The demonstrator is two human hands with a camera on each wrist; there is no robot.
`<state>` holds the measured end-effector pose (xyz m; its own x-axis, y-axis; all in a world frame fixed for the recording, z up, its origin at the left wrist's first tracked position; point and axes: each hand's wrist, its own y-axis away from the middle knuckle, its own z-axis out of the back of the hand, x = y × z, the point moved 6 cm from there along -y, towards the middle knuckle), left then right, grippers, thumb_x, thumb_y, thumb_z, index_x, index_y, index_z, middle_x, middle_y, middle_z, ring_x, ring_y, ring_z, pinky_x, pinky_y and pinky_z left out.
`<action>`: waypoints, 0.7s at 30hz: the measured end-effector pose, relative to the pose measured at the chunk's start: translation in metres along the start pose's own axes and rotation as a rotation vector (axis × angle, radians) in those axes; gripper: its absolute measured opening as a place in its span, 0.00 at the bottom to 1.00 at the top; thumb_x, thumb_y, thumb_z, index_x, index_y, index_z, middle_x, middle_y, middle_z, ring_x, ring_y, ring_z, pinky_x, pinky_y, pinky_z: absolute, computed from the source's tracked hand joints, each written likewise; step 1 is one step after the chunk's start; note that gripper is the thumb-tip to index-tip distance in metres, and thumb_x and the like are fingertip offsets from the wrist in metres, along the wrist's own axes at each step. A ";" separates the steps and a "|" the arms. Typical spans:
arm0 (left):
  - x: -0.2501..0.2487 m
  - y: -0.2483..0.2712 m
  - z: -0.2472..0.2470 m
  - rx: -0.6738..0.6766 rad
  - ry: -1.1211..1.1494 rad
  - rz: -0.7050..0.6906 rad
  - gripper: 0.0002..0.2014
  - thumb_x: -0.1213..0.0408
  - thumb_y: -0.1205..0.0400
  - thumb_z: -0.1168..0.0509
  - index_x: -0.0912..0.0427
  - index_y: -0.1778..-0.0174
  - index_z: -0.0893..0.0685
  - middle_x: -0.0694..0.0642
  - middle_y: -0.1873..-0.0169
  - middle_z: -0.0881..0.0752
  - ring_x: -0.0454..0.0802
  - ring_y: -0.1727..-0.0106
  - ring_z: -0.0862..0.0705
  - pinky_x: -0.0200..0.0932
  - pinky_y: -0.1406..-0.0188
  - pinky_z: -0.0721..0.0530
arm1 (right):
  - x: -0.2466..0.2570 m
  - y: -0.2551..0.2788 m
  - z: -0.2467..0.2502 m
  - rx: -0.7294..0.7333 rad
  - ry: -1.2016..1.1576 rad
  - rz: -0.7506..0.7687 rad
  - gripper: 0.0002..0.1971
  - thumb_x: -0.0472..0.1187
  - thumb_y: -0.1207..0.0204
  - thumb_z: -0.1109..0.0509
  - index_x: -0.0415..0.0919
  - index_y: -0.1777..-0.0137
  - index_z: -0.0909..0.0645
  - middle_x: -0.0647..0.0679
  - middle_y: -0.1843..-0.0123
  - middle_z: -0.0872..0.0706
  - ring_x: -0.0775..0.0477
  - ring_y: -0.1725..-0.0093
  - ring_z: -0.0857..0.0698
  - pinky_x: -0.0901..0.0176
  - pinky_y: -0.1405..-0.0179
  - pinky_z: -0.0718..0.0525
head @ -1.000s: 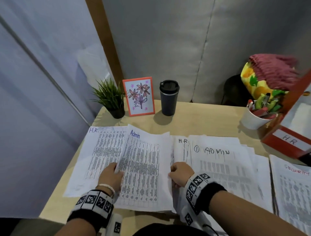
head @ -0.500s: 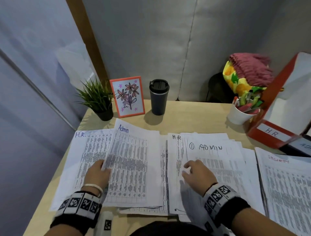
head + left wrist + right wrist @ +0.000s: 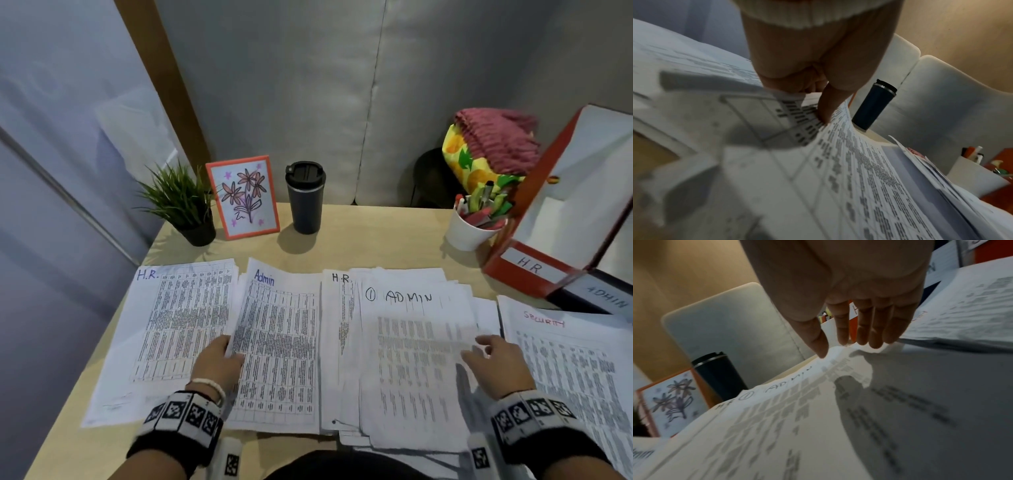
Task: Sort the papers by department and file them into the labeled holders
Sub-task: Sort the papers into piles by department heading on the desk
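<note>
Printed sheets lie in piles across the desk: an "H.R." sheet point(image 3: 178, 322) at the left, a blue-lettered "Admin" sheet point(image 3: 281, 346), a narrow "H.R" sheet point(image 3: 337, 329), an "ADMIN" pile point(image 3: 411, 349) and a "SECURITY" pile point(image 3: 575, 370) at the right. My left hand point(image 3: 219, 359) pinches the left edge of the Admin sheet, thumb on top point(image 3: 824, 112). Over the right edge of the ADMIN pile, my right hand point(image 3: 493, 359) hovers with straight fingers point(image 3: 865, 331), holding nothing. A red holder labeled "HR" point(image 3: 534, 267) and a dark one labeled "ADMIN" point(image 3: 603, 298) stand at the far right.
Along the back of the desk stand a small potted plant point(image 3: 181, 202), a framed flower drawing point(image 3: 243, 198), a dark travel mug point(image 3: 305, 198) and a white cup of pens point(image 3: 469, 229). A padded wall closes the back. The desk's left edge runs beside the H.R. sheet.
My right hand let go of the Admin sheet's right edge and moved right across the ADMIN pile, opening flat. The left hand kept its pinch. The view swung right and the holders came into sight.
</note>
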<state>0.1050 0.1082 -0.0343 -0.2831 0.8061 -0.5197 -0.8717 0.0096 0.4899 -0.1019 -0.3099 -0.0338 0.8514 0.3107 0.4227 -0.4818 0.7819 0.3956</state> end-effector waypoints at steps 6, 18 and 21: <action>-0.033 0.017 0.012 -0.276 -0.284 -0.021 0.34 0.57 0.27 0.28 0.55 0.25 0.31 0.61 0.31 0.30 0.59 0.33 0.26 0.57 0.34 0.23 | -0.023 -0.018 -0.005 0.109 -0.030 -0.067 0.30 0.44 0.28 0.28 0.40 0.26 0.31 0.39 0.28 0.25 0.39 0.35 0.20 0.51 0.47 0.17; -0.127 0.051 -0.137 0.291 0.025 -0.143 0.41 0.55 0.18 0.38 0.56 0.18 0.60 0.58 0.18 0.49 0.56 0.19 0.42 0.51 0.23 0.39 | -0.018 -0.022 -0.006 0.310 0.276 0.005 0.14 0.49 0.23 0.37 0.37 0.48 0.27 0.40 0.41 0.24 0.51 0.64 0.23 0.61 0.73 0.30; -0.132 0.058 -0.153 0.322 0.045 -0.127 0.41 0.58 0.17 0.39 0.56 0.18 0.62 0.59 0.18 0.48 0.58 0.20 0.39 0.50 0.25 0.35 | -0.020 -0.031 -0.005 0.316 0.208 0.040 0.16 0.48 0.24 0.36 0.35 0.46 0.23 0.40 0.42 0.21 0.47 0.58 0.19 0.60 0.69 0.26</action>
<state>0.0310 -0.0887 -0.0444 -0.2041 0.7597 -0.6175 -0.7319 0.3004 0.6116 -0.1026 -0.3379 -0.0583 0.8387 0.4665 0.2811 -0.5284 0.5717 0.6277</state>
